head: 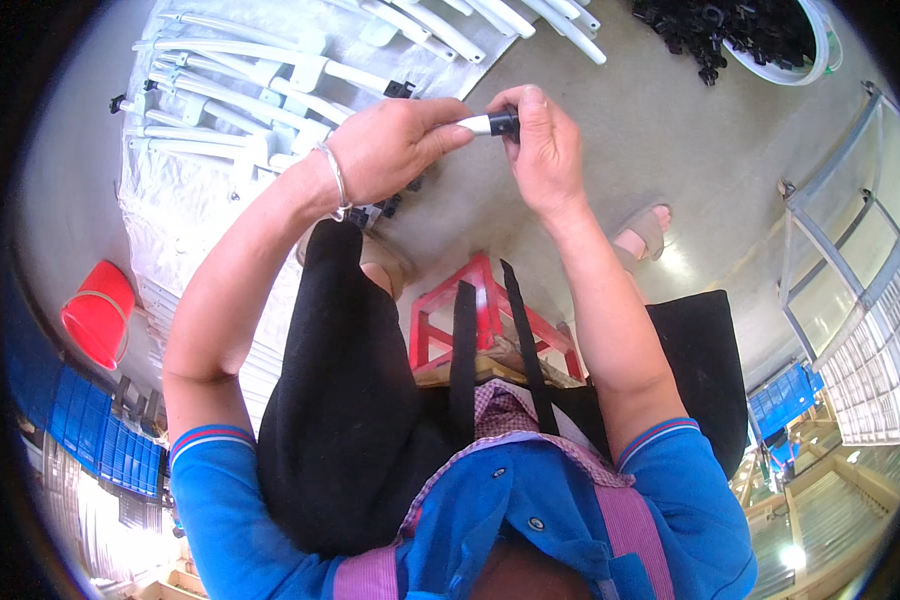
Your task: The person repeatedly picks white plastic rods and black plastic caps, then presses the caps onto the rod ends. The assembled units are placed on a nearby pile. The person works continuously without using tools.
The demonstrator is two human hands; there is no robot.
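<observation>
My left hand (397,142), with a bracelet at its wrist, grips a white tube (477,125) between thumb and fingers. On the tube's right end sits a black plastic fitting (504,124), which my right hand (541,146) holds with thumb and fingers. The rest of the tube is hidden behind my left hand. Beyond that hand, white tubes (217,49) with pale brackets lie on a pale sheet-covered surface, some with black fittings (399,90) on their ends. More black fittings (386,206) show just below my left hand.
A white bucket (821,45) of black plastic parts (709,26) is at the upper right, some parts spilling over its edge. A red bucket (99,315) stands at left. Red metal framing (487,300) is between my legs. A metal frame (825,240) with a white basket (877,375) is at right.
</observation>
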